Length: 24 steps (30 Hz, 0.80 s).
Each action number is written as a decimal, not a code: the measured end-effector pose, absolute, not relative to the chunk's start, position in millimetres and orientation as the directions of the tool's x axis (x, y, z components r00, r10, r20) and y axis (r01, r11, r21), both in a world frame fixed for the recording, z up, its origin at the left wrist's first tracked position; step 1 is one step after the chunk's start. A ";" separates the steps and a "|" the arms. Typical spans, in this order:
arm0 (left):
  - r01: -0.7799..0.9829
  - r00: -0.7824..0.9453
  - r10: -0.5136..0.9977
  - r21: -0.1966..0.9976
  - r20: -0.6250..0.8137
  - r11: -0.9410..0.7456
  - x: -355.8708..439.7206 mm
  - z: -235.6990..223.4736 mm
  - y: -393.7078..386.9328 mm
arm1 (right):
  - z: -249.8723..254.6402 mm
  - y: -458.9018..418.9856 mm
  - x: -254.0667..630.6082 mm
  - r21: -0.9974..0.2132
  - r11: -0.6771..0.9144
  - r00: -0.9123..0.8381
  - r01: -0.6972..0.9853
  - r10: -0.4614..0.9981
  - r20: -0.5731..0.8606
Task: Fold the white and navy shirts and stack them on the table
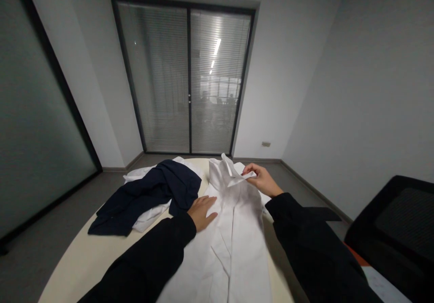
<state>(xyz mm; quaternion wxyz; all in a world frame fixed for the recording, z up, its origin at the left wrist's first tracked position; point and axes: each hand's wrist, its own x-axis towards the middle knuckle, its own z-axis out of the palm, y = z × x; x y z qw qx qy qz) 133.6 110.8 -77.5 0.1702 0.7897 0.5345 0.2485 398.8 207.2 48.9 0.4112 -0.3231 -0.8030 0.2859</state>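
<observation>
A white shirt [244, 235] lies lengthwise on the pale table [73, 260], its collar at the far end and its front placket running toward me. My right hand [262, 179] pinches the edge of the raised collar between thumb and fingers. On the left side of the shirt's upper part, my left hand [202, 211] rests flat with its fingers stretched out. Part of the shirt's near end runs out of the bottom of the view.
Left of the shirt, a crumpled dark navy garment [149, 194] lies over other white cloth [149, 219]. A black mesh chair [400, 221] stands at the right. Beyond the table is a glass door [190, 81] with blinds.
</observation>
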 end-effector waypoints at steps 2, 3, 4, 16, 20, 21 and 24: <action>0.590 0.191 0.960 0.758 0.203 -0.278 132.2 -75.5 119.1 | 49.1 181.8 397.3 -0.713 0.646 -0.497 0.274 0.729 0.470; 0.457 0.122 0.976 0.863 0.178 -0.215 130.9 -72.9 123.4 | 48.7 168.9 396.6 -0.698 0.658 -0.519 0.283 0.717 0.466; 0.301 0.058 0.989 0.942 0.134 -0.145 128.9 -69.0 127.4 | 48.0 156.2 395.9 -0.676 0.674 -0.542 0.298 0.702 0.461; -0.312 -0.074 0.936 0.899 -0.344 0.306 112.9 -35.6 114.4 | -10.0 73.1 385.4 -0.356 0.891 -0.652 0.282 0.450 0.610; -0.364 -0.120 0.927 0.885 -0.355 0.291 124.5 -45.4 105.8 | -21.9 60.5 384.0 -0.267 0.910 -0.613 0.316 0.411 0.675; -0.369 -0.128 0.925 0.883 -0.357 0.290 126.7 -47.8 102.8 | -23.5 58.0 385.2 -0.266 0.912 -0.633 0.313 0.409 0.658; -0.357 -0.118 0.927 0.887 -0.355 0.294 129.1 -53.4 92.0 | -27.9 52.6 390.7 -0.316 0.905 -0.741 0.283 0.416 0.528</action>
